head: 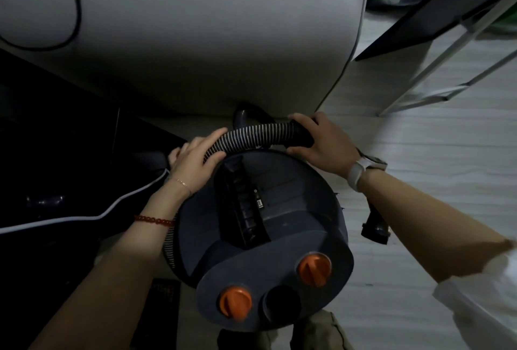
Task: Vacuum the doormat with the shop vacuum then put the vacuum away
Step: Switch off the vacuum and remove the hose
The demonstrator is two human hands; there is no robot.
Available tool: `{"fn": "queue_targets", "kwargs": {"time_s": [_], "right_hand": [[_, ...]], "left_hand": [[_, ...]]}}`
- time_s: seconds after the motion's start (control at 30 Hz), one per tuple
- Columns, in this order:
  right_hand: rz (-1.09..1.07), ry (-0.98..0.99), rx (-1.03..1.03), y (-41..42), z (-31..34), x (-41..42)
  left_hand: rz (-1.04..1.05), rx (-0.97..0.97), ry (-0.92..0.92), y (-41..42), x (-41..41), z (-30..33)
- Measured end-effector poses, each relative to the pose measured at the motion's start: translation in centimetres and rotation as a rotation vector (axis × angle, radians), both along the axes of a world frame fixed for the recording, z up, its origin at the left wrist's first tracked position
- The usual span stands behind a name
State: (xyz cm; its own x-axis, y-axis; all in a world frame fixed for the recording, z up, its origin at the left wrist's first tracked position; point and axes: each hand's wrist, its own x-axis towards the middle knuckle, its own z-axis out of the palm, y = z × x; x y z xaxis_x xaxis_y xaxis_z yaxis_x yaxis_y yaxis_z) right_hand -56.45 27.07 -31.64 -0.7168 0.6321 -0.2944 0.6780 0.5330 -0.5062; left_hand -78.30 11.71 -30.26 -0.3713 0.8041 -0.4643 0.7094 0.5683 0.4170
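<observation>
Looking like the putting-away stage: shop vacuum (265,226) standing on the floor against the grey sofa (195,42). Left hand (193,162) and right hand (319,142) both curling round the hose (251,137), draping it over the top. No doormat showing.

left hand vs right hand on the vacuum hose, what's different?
The left hand grips the ribbed part of the hose; the right hand grips its smooth black cuff. The left wrist wears a red bracelet, the right a white watch. Both curl round the hose above the vacuum.
</observation>
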Motion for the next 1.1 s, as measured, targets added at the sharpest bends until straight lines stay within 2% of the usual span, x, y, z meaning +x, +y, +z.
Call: {"fn": "queue_targets", "kwargs": {"time_s": [0.1,0.23,0.37,0.53,0.7,0.8,1.1], "right_hand": [[-0.024,0.003,-0.074,-0.1,-0.6,0.1],[-0.069,-0.011,-0.308,0.5,-2.0,1.0],[-0.104,-0.03,-0.429,0.9,-2.3,0.5],[-0.046,-0.152,-0.365,1.2,-2.3,-2.6],[0.08,-0.114,-0.314,0.7,-1.7,-6.0],[0.11,-0.095,-0.295,-0.1,-2.3,-7.3],[0.018,-0.131,-0.491,0.4,-4.5,-8.4]], "left_hand": [[0.095,0.021,-0.068,-0.3,0.0,-0.7],[0.128,0.048,-0.132,1.3,0.1,-2.1],[0.206,0.088,-0.258,1.6,0.2,-2.7],[0.322,0.143,-0.242,2.1,1.2,-2.8],[0.319,0.138,-0.225,2.8,1.3,-2.6],[0.38,0.146,-0.276,2.8,0.9,-2.8],[0.409,0.008,-0.283,3.5,0.2,-4.5]]}}
